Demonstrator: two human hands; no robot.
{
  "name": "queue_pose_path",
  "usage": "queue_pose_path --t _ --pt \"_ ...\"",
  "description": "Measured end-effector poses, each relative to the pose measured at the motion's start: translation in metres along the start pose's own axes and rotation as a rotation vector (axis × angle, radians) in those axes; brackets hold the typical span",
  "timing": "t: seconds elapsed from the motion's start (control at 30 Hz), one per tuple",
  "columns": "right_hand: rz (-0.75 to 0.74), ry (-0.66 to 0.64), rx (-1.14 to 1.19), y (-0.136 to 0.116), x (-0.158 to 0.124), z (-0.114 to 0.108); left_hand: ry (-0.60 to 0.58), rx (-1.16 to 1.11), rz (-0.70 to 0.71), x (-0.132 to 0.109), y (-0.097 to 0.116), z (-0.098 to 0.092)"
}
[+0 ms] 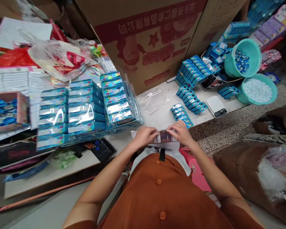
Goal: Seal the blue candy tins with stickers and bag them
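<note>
- The left hand [145, 135] and the right hand [181, 132] meet at the near edge of the white table [157, 119], just in front of the person's rust-coloured buttoned garment.
- Between them lies a small flat packet [163, 136] — dark inside, with a shiny clear wrapper. It sits low over the table's near edge, centred in the view.
- Left grip: fingers curled and pinching the packet's left end, thumb hidden beneath.
- Right grip: fingertips pressed together on the packet's right end, knuckles raised.
- Just beyond the right hand, a short row of small blue tins [181, 114] lies on the table; a longer row [190, 98] and a stacked batch [193, 71] sit farther right.
- An empty clear sleeve [154, 100] lies flat on the table, beyond the hands.
- A white digital scale [215, 106] rests near the table's right edge.
- Two teal buckets stand at the far right — the tilted one [231, 62] holds blue pieces, the other [243, 97] white ones.
- Wrapped stacks of blue boxes [85, 105] fill the left side.
- A large cardboard box [147, 41] with red print stands at the far side.
</note>
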State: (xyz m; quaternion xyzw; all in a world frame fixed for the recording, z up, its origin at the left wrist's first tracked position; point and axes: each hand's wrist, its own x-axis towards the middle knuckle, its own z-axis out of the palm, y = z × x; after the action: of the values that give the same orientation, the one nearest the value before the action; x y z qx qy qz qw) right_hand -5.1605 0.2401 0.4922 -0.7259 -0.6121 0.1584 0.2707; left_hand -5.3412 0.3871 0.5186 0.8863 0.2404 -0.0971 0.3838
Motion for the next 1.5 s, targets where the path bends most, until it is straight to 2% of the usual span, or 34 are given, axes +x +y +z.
queue_pose_path --t 0.1,0.23,0.37,0.57,0.8,1.0,1.07,1.3,1.5 --pt "-0.117 0.039 -0.204 -0.013 0.004 -0.003 -0.054 -0.031 0.008 -0.001 0.002 -0.002" --pt "-0.297 0.021 -0.272 -0.022 0.005 0.001 -0.077 -0.022 0.042 0.0 0.008 -0.004" --pt "-0.333 0.095 -0.31 -0.022 -0.005 0.011 -0.084 -0.053 0.04 0.002 0.01 -0.001" --pt "-0.313 0.18 -0.27 -0.017 -0.026 0.023 -0.111 -0.166 0.015 0.005 0.005 0.011" --pt "-0.158 0.077 -0.078 -0.011 -0.035 0.024 -0.13 -0.288 -0.013 0.006 0.007 0.018" --pt "-0.266 0.176 -0.127 -0.011 -0.038 0.02 -0.161 -0.447 -0.036 0.006 0.007 0.024" --pt "-0.259 0.198 -0.137 -0.011 -0.037 0.02 -0.166 -0.467 -0.045 0.005 0.006 0.025" --pt "-0.122 0.063 -0.118 -0.016 -0.034 0.022 -0.156 -0.584 -0.129 0.002 0.007 0.026" --pt "-0.144 0.087 -0.128 -0.023 -0.037 0.025 -0.14 -0.691 -0.208 -0.003 0.003 0.035"
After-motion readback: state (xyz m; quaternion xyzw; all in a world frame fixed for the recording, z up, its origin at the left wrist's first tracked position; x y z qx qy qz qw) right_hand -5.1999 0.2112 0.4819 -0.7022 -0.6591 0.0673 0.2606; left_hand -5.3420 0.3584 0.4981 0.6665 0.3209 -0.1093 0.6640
